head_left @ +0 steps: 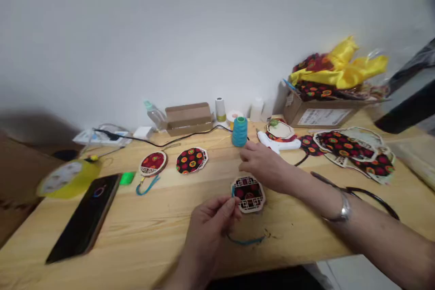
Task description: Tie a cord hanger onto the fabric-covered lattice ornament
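My left hand [217, 215] pinches a blue cord [246, 241] at the left edge of an octagonal wooden lattice ornament [249, 195] with dark red patterned fabric inside. The cord's loose end trails below it over the wood. Whether these fingers also grip the ornament's rim is hidden. My right hand [258, 163] is above the ornament, fingers curled together close to a spool of blue thread [239, 132]. Anything between those fingertips is too hidden to make out. Just behind this hand lies a white glue gun [280, 143].
A phone [86, 217], a round tasselled ornament [153, 163] and a patterned octagonal piece [192, 160] lie left. Along the wall are an open cardboard box [189, 118] and a black cable [163, 139]. At right, stacked patterned pieces [350, 147] lie before a fabric-filled carton [322, 111].
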`<act>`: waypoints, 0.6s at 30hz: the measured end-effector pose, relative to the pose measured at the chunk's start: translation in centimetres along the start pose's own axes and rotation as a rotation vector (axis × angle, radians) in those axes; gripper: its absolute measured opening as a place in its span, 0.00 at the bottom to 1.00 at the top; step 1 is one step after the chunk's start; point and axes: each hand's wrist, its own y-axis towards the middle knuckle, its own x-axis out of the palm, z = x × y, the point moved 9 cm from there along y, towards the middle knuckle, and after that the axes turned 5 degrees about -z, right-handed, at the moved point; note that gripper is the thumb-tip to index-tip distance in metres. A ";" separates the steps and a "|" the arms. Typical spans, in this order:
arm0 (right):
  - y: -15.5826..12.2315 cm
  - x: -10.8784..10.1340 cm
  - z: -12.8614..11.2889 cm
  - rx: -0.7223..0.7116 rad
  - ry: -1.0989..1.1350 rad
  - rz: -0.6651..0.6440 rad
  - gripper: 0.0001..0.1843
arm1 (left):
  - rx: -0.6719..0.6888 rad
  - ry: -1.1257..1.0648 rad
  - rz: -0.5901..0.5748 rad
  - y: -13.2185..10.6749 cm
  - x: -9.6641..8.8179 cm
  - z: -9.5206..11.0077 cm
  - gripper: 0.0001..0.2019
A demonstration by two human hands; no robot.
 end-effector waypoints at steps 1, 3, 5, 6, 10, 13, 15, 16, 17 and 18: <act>0.1 0.2 0.1 -0.015 0.002 -0.005 0.08 | -0.002 -0.011 0.001 0.1 -0.1 -0.1 0.07; 0.2 0.6 0.1 -0.042 0.005 -0.012 0.07 | -0.004 -0.032 0.003 0.1 -0.4 -0.3 0.07; 0.4 0.8 0.1 -0.064 0.007 -0.014 0.07 | 0.000 -0.054 0.006 0.1 -0.5 -0.4 0.07; 0.4 0.9 0.1 -0.072 0.007 -0.014 0.07 | 0.003 -0.064 0.007 0.1 -0.5 -0.4 0.07; 0.7 1.3 0.0 -0.094 0.017 -0.015 0.07 | 0.006 -0.076 0.002 0.0 -0.3 -0.4 0.07; 0.7 1.5 0.1 -0.104 0.035 -0.016 0.07 | -0.003 -0.076 -0.007 0.0 -0.3 -0.6 0.07; 0.7 1.5 0.0 -0.110 0.057 -0.018 0.08 | -0.005 -0.080 -0.012 0.1 -0.3 -0.8 0.07; 0.7 1.4 0.0 -0.112 0.072 -0.018 0.08 | -0.007 -0.082 -0.013 0.1 -0.3 -0.8 0.08; 0.7 1.4 0.0 -0.113 0.090 -0.019 0.08 | -0.009 -0.084 -0.013 0.1 -0.4 -0.9 0.08; 0.7 1.3 0.0 -0.113 0.110 -0.019 0.09 | -0.010 -0.085 -0.011 0.2 -0.4 -0.9 0.07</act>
